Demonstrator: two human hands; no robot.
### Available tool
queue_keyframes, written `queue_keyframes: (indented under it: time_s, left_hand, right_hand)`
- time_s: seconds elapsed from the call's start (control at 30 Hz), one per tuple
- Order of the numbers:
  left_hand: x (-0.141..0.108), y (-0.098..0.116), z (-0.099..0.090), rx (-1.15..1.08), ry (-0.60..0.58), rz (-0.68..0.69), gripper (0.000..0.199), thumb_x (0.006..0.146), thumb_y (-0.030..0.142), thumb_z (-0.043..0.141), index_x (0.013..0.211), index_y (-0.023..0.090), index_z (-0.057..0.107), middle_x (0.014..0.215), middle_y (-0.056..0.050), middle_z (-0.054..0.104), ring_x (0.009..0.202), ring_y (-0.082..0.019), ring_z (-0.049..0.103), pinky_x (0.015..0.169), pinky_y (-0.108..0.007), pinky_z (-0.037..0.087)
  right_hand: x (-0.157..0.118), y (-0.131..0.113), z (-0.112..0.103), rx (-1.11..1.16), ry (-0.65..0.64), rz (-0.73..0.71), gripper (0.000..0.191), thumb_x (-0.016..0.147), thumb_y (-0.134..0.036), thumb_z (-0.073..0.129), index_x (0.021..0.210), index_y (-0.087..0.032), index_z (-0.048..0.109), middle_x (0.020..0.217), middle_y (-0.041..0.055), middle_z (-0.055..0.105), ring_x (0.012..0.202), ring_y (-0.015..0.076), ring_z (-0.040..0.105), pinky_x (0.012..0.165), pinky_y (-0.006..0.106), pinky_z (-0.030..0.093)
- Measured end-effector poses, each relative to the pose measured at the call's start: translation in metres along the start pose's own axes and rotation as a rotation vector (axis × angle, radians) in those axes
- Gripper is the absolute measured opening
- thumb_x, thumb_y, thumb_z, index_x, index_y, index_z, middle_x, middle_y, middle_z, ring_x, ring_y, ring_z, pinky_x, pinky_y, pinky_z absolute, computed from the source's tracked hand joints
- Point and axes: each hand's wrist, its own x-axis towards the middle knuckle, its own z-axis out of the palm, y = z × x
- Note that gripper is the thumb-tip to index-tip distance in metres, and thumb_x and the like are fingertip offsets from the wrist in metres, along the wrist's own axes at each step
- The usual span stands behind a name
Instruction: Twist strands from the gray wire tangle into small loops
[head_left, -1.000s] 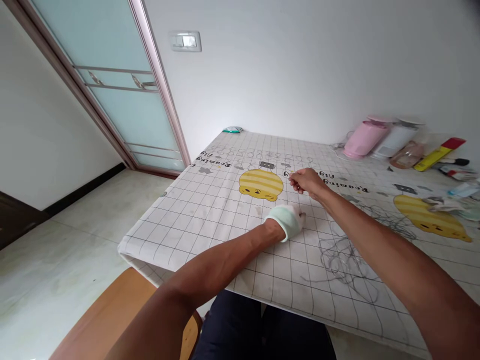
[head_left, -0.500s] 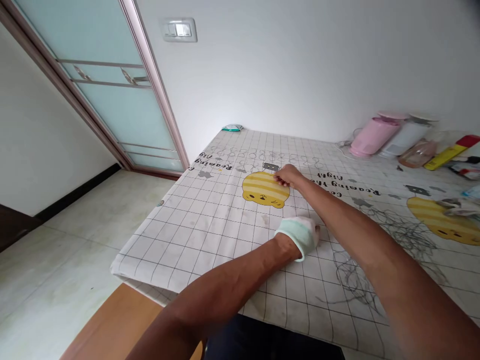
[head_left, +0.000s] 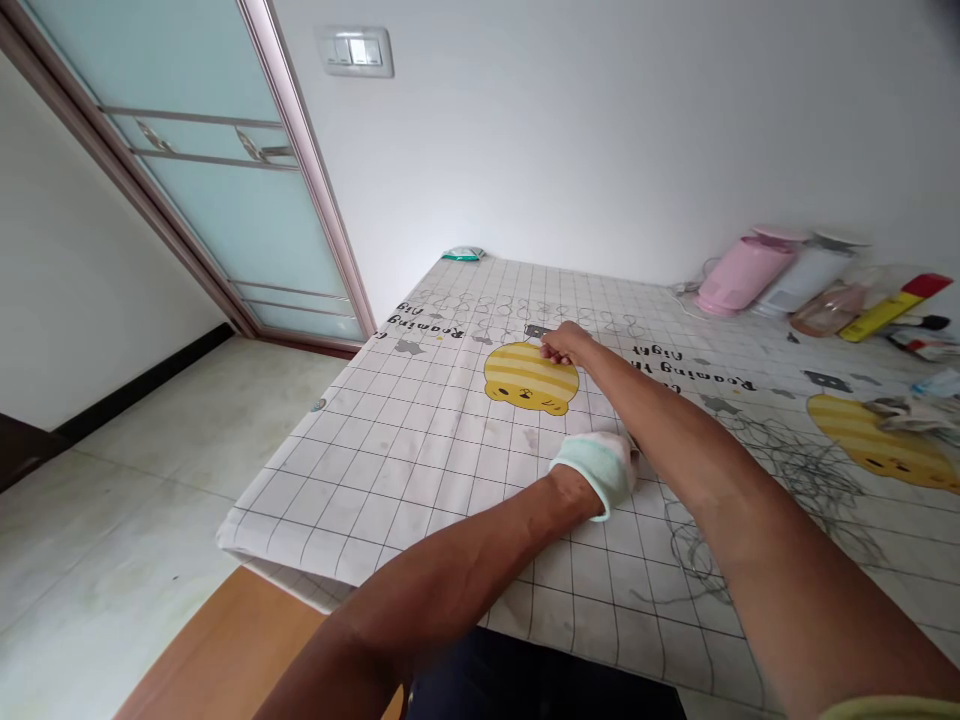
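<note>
My left hand, in a white glove with a mint cuff, rests on the checked tablecloth near the middle. Its rounded shape looks closed, though the fingers are mostly hidden and what they hold does not show. Farther forward, my bare right hand is pinched together over the upper edge of a printed yellow cat. Whatever is between those fingertips is too small to make out. Just beyond it lie rows of thin grey looped strands. A loose tangle of grey strands spreads to the right, partly behind my right forearm.
Against the wall stand a pink cylindrical container and a white one. Beside them are a clear bottle, a yellow-and-red box and a crumpled cloth. A green-and-white packet sits at the far left corner.
My right hand has shifted slightly left and away from me, still pinched. The left hand stays in place. The view has shifted slightly.
</note>
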Motion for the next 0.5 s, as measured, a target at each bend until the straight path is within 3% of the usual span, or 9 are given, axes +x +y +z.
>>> queue_keyframes:
  time_s: [0.1,0.2,0.33,0.43,0.5]
  left_hand:
    - [-0.001,0.001,-0.002,0.025,-0.003,-0.019,0.043,0.106,0.041,0.042,0.113,0.017,0.078,0.113,-0.014,0.079,0.108,-0.030,0.075,0.091,-0.038,0.059]
    - [-0.004,0.002,-0.005,0.055,0.043,-0.021,0.042,0.107,0.040,0.044,0.113,0.018,0.079,0.114,-0.014,0.079,0.109,-0.029,0.075,0.093,-0.036,0.058]
    - [-0.007,0.002,-0.009,0.087,0.048,-0.053,0.042,0.108,0.043,0.045,0.112,0.020,0.080,0.111,-0.014,0.080,0.106,-0.027,0.075,0.092,-0.032,0.055]
    - [-0.003,-0.001,-0.009,0.116,0.057,-0.064,0.045,0.109,0.040,0.041,0.111,0.018,0.080,0.109,-0.016,0.080,0.105,-0.029,0.075,0.090,-0.034,0.054]
    - [-0.001,-0.002,-0.008,0.152,0.057,-0.088,0.046,0.108,0.042,0.040,0.106,0.019,0.080,0.103,-0.015,0.080,0.101,-0.029,0.074,0.085,-0.034,0.053]
  right_hand:
    - [-0.010,0.004,-0.010,0.006,0.019,-0.052,0.016,0.092,-0.020,0.080,0.086,-0.012,0.068,0.056,0.0084,0.069,0.039,0.0132,0.055,0.038,0.023,0.034]
    - [-0.027,0.014,-0.039,0.004,0.070,-0.124,0.013,0.092,-0.017,0.078,0.085,-0.012,0.068,0.057,0.0078,0.069,0.039,0.0134,0.056,0.040,0.024,0.037]
    - [-0.060,0.045,-0.109,-0.046,0.140,-0.227,0.020,0.093,-0.021,0.080,0.079,-0.013,0.069,0.067,0.0095,0.074,0.043,0.0127,0.060,0.046,0.025,0.045]
    - [-0.093,0.081,-0.169,-0.279,0.209,-0.361,0.023,0.095,-0.026,0.079,0.077,-0.014,0.070,0.071,0.0111,0.076,0.045,0.0138,0.061,0.049,0.027,0.048]
    - [-0.116,0.109,-0.206,-0.414,0.258,-0.348,0.021,0.094,-0.024,0.076,0.076,-0.014,0.071,0.071,0.0104,0.076,0.047,0.0143,0.062,0.048,0.026,0.046]
